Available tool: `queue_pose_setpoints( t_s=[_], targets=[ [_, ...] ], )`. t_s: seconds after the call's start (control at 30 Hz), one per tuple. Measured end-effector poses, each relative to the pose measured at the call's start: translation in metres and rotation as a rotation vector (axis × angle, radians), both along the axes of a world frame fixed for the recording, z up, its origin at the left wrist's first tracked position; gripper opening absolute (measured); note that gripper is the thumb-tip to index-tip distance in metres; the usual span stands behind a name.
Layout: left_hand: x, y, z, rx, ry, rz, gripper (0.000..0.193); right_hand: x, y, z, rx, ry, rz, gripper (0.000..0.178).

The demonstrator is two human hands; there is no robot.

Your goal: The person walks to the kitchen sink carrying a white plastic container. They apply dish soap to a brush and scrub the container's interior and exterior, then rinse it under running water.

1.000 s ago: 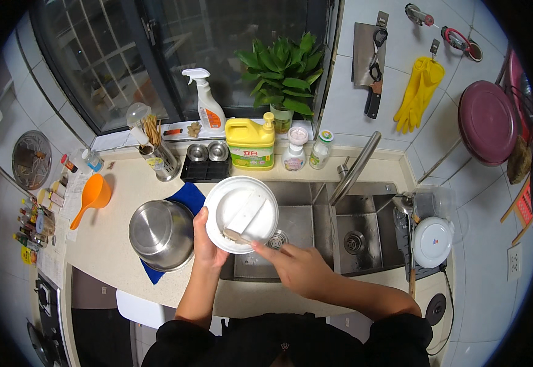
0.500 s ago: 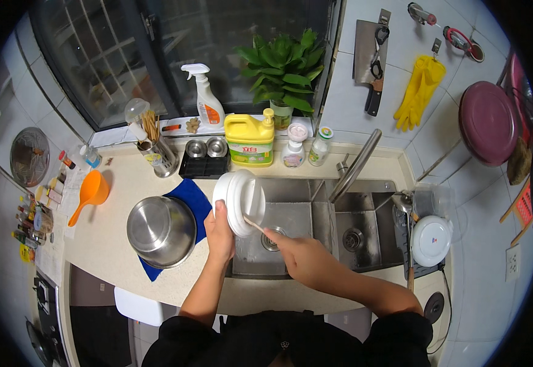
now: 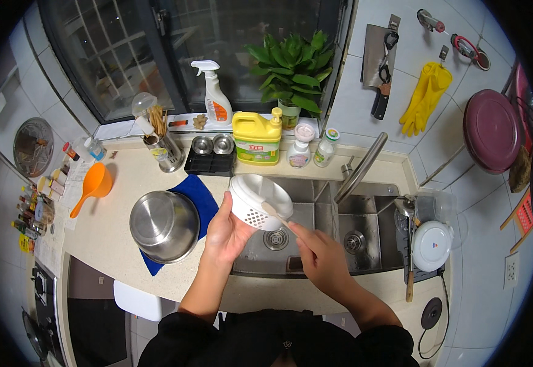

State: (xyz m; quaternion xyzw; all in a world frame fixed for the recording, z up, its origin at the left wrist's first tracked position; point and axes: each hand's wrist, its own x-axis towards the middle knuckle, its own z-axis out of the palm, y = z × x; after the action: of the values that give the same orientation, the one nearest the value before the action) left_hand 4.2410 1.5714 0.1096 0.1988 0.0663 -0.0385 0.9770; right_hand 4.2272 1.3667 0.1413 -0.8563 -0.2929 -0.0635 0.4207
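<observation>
My left hand [image 3: 225, 235] grips a round white plastic container [image 3: 246, 197] from its left side, above the left sink basin. The container is tilted, and a patch of small holes shows on its lower side. Pinched in my right hand [image 3: 323, 260] is a thin beige tool [image 3: 272, 210] with a flat, rounded head, perhaps a small spatula. Its head lies against the container's side; its exact kind is unclear. Beneath both hands is the stainless steel sink [image 3: 253, 257].
An upturned steel pot [image 3: 159, 221] rests partly on a blue cloth [image 3: 202, 194] at left. Behind the sink stand a yellow detergent jug [image 3: 257, 139], a pump bottle [image 3: 299, 153] and a jar [image 3: 326, 151]. The faucet [image 3: 364, 164] leans over the sink. White plates [image 3: 433, 244] stand at right.
The container has turned, so its holed side now shows. It has shifted slightly right, and my right hand has moved right and down with the tool still against it.
</observation>
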Motion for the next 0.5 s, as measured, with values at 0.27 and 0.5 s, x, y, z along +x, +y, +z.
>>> queue_pose_setpoints(
  t_s=[0.27,0.5],
  targets=[
    [-0.011,-0.012,0.007,-0.160,0.015,0.029,0.044,-0.008,-0.003,-0.010,-0.024,-0.114,0.012,0.043],
    [-0.015,-0.020,-0.002,-0.360,0.036,0.104,0.035,-0.004,0.004,-0.021,-0.005,-0.143,-0.097,0.045]
  ],
)
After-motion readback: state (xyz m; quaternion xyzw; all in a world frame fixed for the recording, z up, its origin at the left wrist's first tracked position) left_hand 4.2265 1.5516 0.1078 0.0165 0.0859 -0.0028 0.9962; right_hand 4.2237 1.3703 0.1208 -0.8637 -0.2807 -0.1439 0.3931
